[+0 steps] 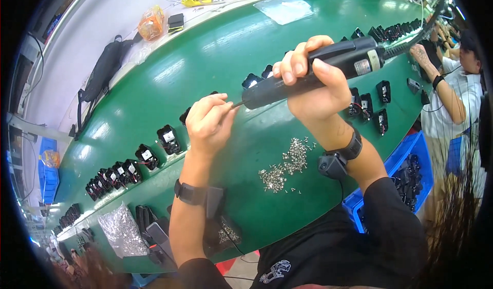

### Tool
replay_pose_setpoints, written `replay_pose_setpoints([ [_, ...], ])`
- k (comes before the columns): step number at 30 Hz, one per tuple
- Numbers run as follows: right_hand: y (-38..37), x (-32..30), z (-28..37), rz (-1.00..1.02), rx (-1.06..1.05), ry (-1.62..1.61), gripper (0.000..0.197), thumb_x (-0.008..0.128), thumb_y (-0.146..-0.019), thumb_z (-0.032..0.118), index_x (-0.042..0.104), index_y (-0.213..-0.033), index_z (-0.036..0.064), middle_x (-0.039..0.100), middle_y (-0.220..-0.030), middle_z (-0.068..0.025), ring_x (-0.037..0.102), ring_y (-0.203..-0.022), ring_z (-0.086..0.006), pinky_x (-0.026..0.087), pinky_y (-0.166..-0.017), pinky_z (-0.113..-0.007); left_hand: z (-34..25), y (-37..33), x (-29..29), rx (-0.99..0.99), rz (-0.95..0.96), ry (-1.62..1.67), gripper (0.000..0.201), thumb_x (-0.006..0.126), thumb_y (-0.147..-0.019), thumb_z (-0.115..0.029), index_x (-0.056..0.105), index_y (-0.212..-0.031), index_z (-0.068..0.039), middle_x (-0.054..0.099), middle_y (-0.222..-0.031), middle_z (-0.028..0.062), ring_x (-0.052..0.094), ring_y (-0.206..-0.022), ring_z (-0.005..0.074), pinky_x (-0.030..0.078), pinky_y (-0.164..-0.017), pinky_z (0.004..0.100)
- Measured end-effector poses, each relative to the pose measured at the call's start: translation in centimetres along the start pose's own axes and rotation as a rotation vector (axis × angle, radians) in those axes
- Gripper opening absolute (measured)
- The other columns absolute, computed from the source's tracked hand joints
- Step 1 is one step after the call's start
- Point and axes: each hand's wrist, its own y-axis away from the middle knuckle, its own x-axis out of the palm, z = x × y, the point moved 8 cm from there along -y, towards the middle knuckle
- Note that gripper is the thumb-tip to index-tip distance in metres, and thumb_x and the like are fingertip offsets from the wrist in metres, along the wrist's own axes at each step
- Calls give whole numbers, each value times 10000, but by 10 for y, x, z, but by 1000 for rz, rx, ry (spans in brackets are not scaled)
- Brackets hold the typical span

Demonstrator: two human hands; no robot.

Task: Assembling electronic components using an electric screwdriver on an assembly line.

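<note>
My right hand [319, 78] grips a black corded electric screwdriver [272, 90] tilted above the green table, its cord running off to the upper right. At its lower-left end the thin metal bit [237, 104] runs into the pinched fingertips of my left hand [208, 124]. Whether a screw is also between those fingers is hidden. Below and between my hands, a loose pile of small silver screws [287, 166] lies on the table. Small black housings with white parts inside, such as one [168, 139] left of my left hand, stand in a row across the table.
A clear bag of screws [122, 230] lies at the lower left. On the right stands a blue crate [354, 209] with black parts, and a co-worker [447, 94] sits beyond it. Several housings [382, 91] stand right of my right hand. A plastic sheet [283, 9] lies at the far edge.
</note>
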Motion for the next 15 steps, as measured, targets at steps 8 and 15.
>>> replay_pose_setpoints([
  [8, -12, 7, -4, 28, 63, 38, 280, 532, -809, 184, 510, -1060, 63, 545, -761, -73, 550, -673, -198, 467, -742, -404, -13, -7, -11, 64, -49, -92, 298, 768, -674, 45, 679, -957, 9, 675, -960, 158, 664, -974, 282, 523, -844, 361],
  [15, -29, -16, -10, 201, 0, 518, 292, 580, -770, 18, 451, -1032, 15, 541, -679, -106, 553, -618, -197, 485, -696, -379, 6, -6, -9, -127, 2, -150, 668, 772, -700, -111, 529, -1302, 46, 621, -1230, 196, 577, -1178, 334, 403, -1020, 394],
])
